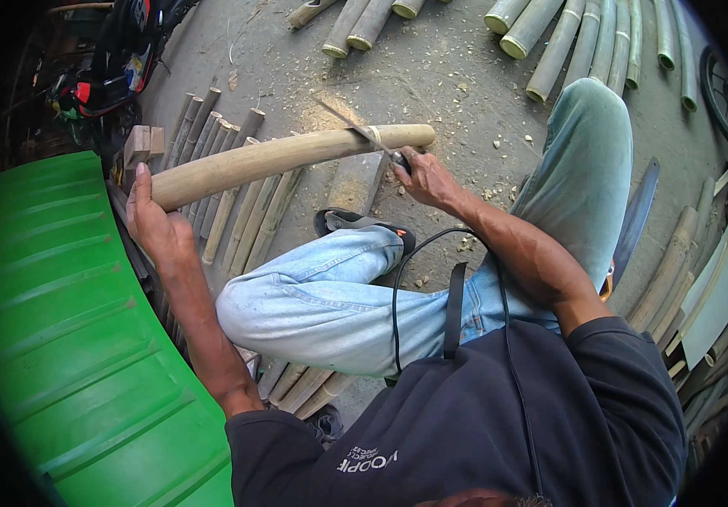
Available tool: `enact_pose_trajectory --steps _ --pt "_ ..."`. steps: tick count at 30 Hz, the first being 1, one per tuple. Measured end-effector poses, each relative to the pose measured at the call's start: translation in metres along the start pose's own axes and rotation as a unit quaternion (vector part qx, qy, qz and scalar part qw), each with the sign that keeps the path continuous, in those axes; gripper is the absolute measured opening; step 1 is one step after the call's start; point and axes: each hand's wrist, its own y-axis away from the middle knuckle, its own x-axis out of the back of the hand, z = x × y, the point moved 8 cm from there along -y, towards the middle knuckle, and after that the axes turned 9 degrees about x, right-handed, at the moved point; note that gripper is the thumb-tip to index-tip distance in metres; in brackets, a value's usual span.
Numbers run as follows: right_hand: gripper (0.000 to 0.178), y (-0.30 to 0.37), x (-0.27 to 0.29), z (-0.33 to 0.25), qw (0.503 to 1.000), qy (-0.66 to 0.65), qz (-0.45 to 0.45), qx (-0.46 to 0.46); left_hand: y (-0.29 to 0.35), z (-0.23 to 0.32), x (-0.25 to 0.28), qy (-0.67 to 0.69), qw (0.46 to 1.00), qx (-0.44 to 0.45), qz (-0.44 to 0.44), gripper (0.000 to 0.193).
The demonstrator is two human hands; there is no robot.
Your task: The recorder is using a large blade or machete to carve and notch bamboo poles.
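Observation:
A long, tan bamboo pole (pixel 271 158) runs across in front of me, slightly raised toward its right end. My left hand (pixel 159 221) grips its left end, thumb pointing up along the cut face. My right hand (pixel 428 179) is closed round the dark handle of a knife (pixel 349 123). The thin blade lies slantwise across the pole near its right end, touching it beside a pale nick at a joint. A squared wooden block (pixel 357 179) lies on the ground below the pole; whether they touch is hidden.
Several cut bamboo lengths (pixel 250 221) lie under the pole at left, more bamboo poles (pixel 554 51) at the far side. A green ribbed sheet (pixel 85 313) fills the left. A handsaw (pixel 637 207) lies by my right knee. Wood chips litter the ground; a black cable (pixel 395 313) crosses my lap.

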Motion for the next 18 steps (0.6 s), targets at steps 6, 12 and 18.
enact_pose_trajectory --steps 6,12,18 --pt "0.038 -0.005 0.008 0.049 0.994 0.01 -0.011 -0.107 -0.014 -0.012 -0.001 0.045 0.999 0.0 -0.021 0.037" --pt "0.044 -0.011 0.045 0.049 0.991 0.076 0.037 -0.102 -0.059 -0.03 -0.014 0.12 0.99 -0.004 -0.071 0.039" --pt "0.036 -0.004 0.066 0.043 0.965 0.149 0.119 -0.179 -0.039 -0.16 -0.035 0.211 0.976 0.049 -0.026 0.071"
